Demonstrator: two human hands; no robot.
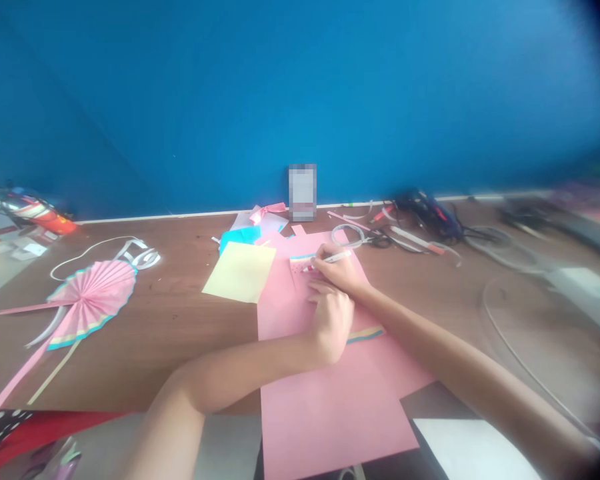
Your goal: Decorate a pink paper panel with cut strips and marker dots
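Observation:
My right hand (336, 268) is shut on a white marker pen (333, 258), with its tip down on a small pink paper piece (300, 268) edged in blue and yellow stripes. Just below it, my left hand (333, 321) rests curled on a large pink paper sheet (325, 427), its fingers closed and nothing visible in them. The sheet lies on a wooden table (155, 360) and its near end overhangs the table edge. A striped strip (365, 335) lies on the sheet beside my left hand.
A pleated pink paper fan (93, 300) with a stick lies at left. Yellow paper (240, 272) and cyan paper (239, 239) lie next to the sheet. Cables and tools (420, 227) lie at the back right, before a blue wall (300, 87). A pixelated upright object (303, 192) stands behind.

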